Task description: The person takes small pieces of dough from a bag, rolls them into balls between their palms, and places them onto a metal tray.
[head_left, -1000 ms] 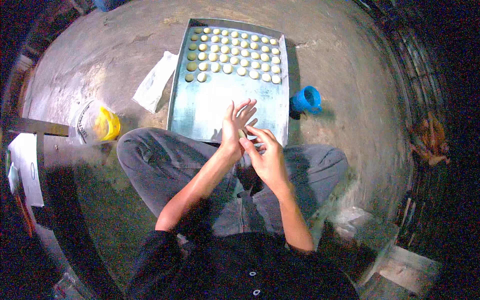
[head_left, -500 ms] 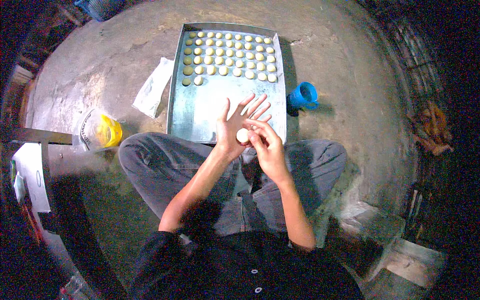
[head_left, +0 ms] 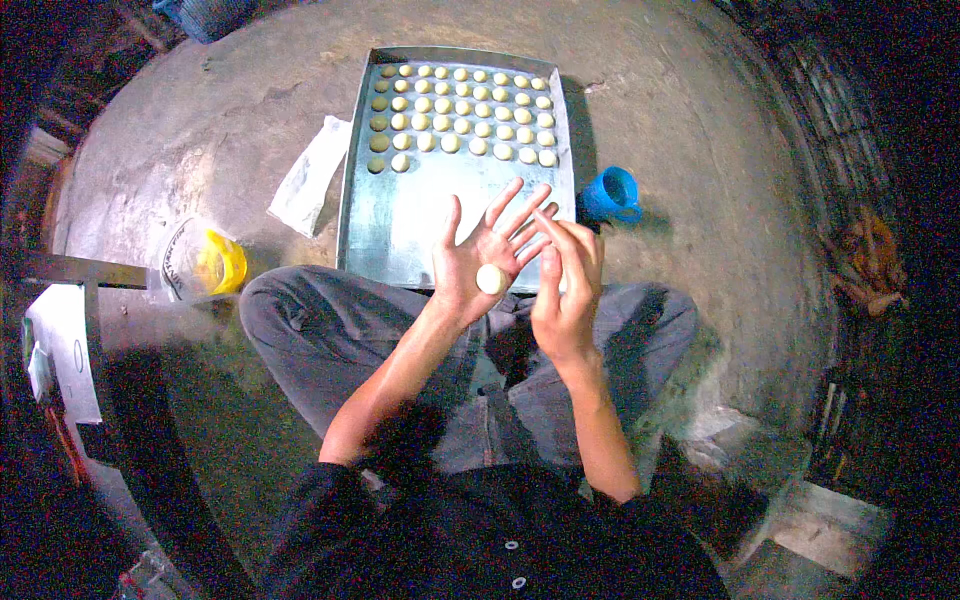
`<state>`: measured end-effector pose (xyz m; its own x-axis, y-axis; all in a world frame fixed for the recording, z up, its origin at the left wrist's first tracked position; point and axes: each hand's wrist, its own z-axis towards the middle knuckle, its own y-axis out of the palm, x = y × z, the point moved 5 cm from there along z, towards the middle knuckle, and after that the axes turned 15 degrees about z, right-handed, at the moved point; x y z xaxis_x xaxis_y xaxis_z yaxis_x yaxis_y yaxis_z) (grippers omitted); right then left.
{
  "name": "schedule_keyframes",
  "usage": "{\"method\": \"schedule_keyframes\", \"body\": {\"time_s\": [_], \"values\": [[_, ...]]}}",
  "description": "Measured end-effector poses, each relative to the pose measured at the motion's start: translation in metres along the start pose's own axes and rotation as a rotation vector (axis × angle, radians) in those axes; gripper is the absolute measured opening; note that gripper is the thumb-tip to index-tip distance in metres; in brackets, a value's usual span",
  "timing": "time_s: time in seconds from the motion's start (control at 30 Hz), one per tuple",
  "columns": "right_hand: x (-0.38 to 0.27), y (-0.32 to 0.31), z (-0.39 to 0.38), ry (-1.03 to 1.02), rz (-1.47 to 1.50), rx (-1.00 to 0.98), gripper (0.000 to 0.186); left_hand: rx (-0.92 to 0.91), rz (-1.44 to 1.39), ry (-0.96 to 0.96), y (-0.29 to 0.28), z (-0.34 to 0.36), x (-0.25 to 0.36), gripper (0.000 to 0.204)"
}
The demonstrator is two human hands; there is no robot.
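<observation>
My left hand is turned palm up with its fingers spread. A pale, round dough ball rests on the heel of that palm, ungripped. Just to the right, my right hand is raised with thumb and fingers extended and nothing visible between them; its fingertips are close to those of my left hand, and I cannot tell whether they touch. Beyond both hands lies a shallow metal tray, with several rows of similar dough balls across its far half. The hands partly cover its near right side.
On the floor, a blue plastic cup sits right of the tray and a white sheet or bag lies left of it. A clear tub with something yellow inside stands near my left knee. A low wooden frame borders the left.
My right hand has let go of the dough ball and moved up and to the right, its fingers straightening. The ball now lies alone on my left palm.
</observation>
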<state>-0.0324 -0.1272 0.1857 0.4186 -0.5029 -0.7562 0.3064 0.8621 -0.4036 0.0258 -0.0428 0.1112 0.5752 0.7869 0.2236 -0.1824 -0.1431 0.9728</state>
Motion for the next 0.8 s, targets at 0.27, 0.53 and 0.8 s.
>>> {"method": "schedule_keyframes", "body": {"time_s": [0.27, 0.53, 0.8], "values": [[0.030, 0.053, 0.016, -0.190, 0.085, 0.107, 0.043, 0.121, -0.009, 0.028, -0.017, -0.004, -0.005, 0.079], [0.032, 0.053, 0.017, -0.252, 0.051, 0.106, 0.059, 0.175, 0.248, 0.009, -0.020, -0.006, -0.001, 0.074], [0.029, 0.041, 0.013, -0.194, 0.156, 0.164, 0.052, 0.071, 0.000, -0.025, -0.008, -0.005, -0.005, 0.083]]}}
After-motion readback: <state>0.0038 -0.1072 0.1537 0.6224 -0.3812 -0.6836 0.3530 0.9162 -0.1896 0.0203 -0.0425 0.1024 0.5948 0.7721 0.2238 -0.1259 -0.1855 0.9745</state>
